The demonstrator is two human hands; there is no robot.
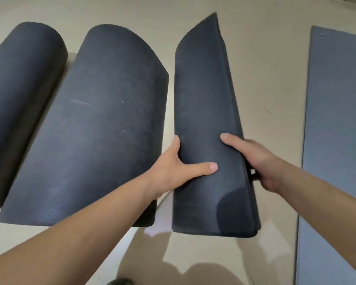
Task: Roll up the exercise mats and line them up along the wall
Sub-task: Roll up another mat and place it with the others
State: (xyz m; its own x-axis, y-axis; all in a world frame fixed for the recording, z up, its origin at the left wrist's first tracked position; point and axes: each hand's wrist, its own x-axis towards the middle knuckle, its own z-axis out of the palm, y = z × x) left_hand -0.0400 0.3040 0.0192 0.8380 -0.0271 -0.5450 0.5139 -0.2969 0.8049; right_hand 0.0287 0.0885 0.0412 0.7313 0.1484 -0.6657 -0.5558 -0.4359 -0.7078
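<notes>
1. Dark grey rolled foam exercise mat [206,112], the third roll counted from the left: held at its near half by both hands, its long axis pointing away from the viewer. Its loose outer edge runs along the right side.
2. Left hand [173,171]: grips the left flank of the held roll. The thumb lies flat across the top and is spread wide from the fingers [176,144], which go down the side between this roll and its neighbour.
3. Right hand [257,161]: grips the right flank. The thumb lies on top and the remaining fingers curl round the loose edge, largely hidden beneath it.
4. Wide dark grey rolled mat [90,124]: lies on the floor just beside the held roll, roughly parallel to it.
5. Second dark grey rolled mat [19,89]: lies at far left, close against the wide one.
6. Flat grey unrolled mat [337,140]: spread on the floor at right, well apart from the rolls.
7. Beige floor [265,83]: carries all the mats; shadows of the arms fall on it at the bottom.
</notes>
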